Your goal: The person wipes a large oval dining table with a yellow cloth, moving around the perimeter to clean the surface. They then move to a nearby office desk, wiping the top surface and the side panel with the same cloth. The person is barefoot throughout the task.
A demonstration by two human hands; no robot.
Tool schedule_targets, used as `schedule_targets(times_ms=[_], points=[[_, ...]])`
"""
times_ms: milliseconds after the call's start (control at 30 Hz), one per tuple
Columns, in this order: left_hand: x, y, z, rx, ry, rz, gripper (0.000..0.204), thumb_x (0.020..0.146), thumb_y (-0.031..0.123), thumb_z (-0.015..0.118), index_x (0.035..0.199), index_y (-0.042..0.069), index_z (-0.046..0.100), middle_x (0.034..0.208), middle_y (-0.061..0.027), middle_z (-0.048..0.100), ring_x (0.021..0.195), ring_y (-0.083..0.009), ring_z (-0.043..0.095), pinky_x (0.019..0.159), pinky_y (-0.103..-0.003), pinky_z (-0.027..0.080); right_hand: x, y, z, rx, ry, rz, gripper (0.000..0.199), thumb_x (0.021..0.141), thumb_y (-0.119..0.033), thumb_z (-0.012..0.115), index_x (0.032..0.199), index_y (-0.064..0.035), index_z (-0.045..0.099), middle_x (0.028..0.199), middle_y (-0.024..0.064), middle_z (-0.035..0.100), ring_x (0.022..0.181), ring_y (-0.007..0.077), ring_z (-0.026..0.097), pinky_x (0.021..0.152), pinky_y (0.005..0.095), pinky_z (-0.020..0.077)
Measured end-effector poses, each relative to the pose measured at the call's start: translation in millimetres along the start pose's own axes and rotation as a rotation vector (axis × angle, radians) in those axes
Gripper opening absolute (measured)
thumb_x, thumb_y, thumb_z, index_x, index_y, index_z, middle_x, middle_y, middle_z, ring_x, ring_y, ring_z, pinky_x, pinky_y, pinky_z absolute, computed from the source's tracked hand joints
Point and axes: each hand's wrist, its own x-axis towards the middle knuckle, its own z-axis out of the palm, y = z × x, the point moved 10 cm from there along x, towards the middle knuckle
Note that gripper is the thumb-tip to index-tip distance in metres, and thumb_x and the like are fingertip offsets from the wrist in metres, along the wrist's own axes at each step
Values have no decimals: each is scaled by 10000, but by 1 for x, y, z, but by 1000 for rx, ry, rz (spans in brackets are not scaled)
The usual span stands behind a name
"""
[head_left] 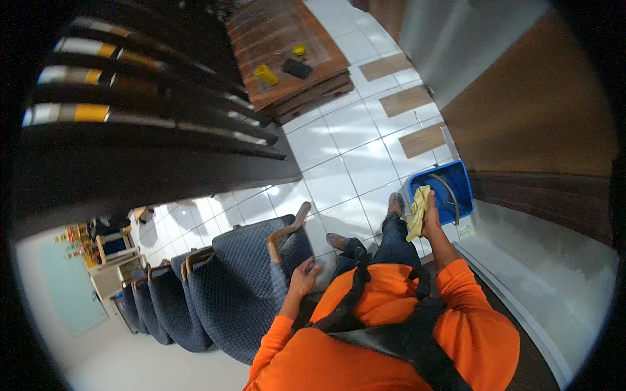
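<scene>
My right hand [432, 218] grips a crumpled yellow cloth [418, 212], which hangs at the near left side of a blue plastic bin [464, 186]. The bin has a curved, pale handle [450, 189] across its opening. My left hand [303, 277] holds nothing; its fingers are loosely bent and a little apart. It hovers beside the wooden armrest [277, 241] of the nearest dark blue padded chair [244, 274]. I cannot tell whether it touches the chair.
Several more dark chairs [163, 300] line up at the left. A dark slatted partition [163, 156] stands ahead on the left. Beyond it, a wooden table [280, 39] bears a yellow cup [265, 74] and a black item [297, 68]. A wall [548, 111] runs along the right.
</scene>
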Motion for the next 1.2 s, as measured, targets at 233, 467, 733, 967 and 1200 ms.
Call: schedule_targets(times_ms=[233, 467, 733, 967, 1200], points=[[-20, -19, 57, 54, -92, -364, 532, 922, 310, 630, 1299, -52, 528, 1046, -153, 687, 979, -190, 631, 868, -305, 480, 184, 0, -194, -1037, 166, -142, 476, 840, -380, 530, 1173, -49, 605, 1020, 152, 670, 893, 299, 652, 794, 399, 521], [24, -22, 108, 276, -216, -234, 492, 925, 268, 616, 1310, -26, 531, 1189, -183, 640, 1042, -236, 638, 891, -330, 493, 286, 12, -201, -1498, 254, -283, 473, 826, -293, 621, 1208, -24, 548, 1133, 227, 629, 1035, 404, 611, 892, 443, 489], [48, -50, 153, 301, -324, -696, 498, 943, 327, 590, 1322, 8, 534, 1227, -184, 625, 1080, -253, 632, 919, -357, 486, 403, 73, -238, -1470, 409, -307, 582, 890, -375, 554, 1364, -61, 433, 1230, 204, 595, 1113, 399, 570, 944, 454, 450], [16, -134, 148, 216, -324, -841, 497, 946, 336, 584, 1310, 2, 541, 1186, -201, 641, 1098, -244, 623, 940, -324, 460, 481, 166, -285, -1547, 331, -269, 549, 916, -418, 501, 1322, -49, 465, 1230, 226, 580, 1057, 449, 577, 899, 492, 475], [56, -113, 186, 99, -304, -978, 559, 950, 360, 585, 1342, -30, 497, 1180, -160, 640, 1046, -201, 614, 917, -319, 464, 505, 208, -333, -1074, 306, -105, 448, 914, -376, 497, 1235, -66, 536, 1185, 214, 597, 1045, 439, 575, 895, 489, 472]])
